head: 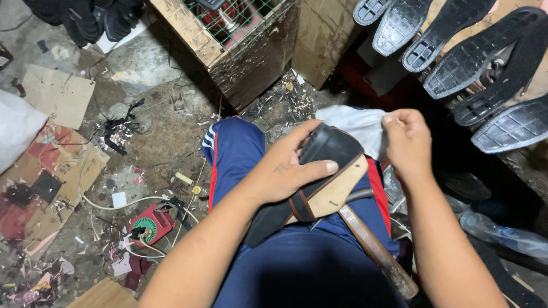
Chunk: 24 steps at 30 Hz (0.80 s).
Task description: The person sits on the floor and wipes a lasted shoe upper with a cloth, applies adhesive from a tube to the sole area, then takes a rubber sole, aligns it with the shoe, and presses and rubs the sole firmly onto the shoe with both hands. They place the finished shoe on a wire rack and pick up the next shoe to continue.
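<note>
Left fingers wrapped round black shoe, right fingers pinching white cloth.

We see a bare, dirty concrete floor strewn with offcuts. On its left side lie flattened pieces of brown cardboard, one of them printed red, and a white sack touches the far left edge. Black strips and small paper scraps lie scattered near the middle. A white cable curls across the floor to a small red device with a green disc. A wooden crate with wire mesh stands on the floor at the top, with a litter of shavings just beside its base. Black shoe soles lie in a row at upper right; what carries them we cannot tell.
</note>
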Available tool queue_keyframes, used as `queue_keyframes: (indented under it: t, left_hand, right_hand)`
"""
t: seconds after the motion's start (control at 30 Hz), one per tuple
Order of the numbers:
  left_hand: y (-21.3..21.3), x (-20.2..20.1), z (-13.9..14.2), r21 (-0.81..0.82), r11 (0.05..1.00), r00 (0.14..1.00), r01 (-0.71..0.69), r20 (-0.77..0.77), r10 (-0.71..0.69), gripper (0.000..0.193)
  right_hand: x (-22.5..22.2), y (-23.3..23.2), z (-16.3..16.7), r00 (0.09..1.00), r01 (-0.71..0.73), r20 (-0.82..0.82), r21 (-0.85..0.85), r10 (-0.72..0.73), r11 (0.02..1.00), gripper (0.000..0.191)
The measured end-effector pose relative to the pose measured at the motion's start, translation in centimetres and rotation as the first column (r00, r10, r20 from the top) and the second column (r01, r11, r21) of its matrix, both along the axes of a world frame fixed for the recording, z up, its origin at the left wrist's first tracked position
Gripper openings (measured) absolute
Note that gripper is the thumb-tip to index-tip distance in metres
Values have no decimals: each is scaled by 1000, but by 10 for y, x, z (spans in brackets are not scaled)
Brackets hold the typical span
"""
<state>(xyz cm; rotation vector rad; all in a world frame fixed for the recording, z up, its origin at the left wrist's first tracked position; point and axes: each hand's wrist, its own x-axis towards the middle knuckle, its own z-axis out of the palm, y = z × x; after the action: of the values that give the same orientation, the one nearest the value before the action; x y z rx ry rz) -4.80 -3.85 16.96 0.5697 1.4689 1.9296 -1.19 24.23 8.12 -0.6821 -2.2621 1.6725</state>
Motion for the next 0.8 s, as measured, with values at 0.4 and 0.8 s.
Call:
queue_keyframes:
  t: [0.4,0.8]
  left_hand:
    - [8,-19,-48,-431,885,948,178,-165,-271,77]
    - [-43,-34,-37,-577,817,955,20,-230,-185,79]
  right_hand:
    - [25,-19,23,931,-221,-78,656,356,722,29]
    - [13,-15,21,907,-203,-245,459,343,865,14]
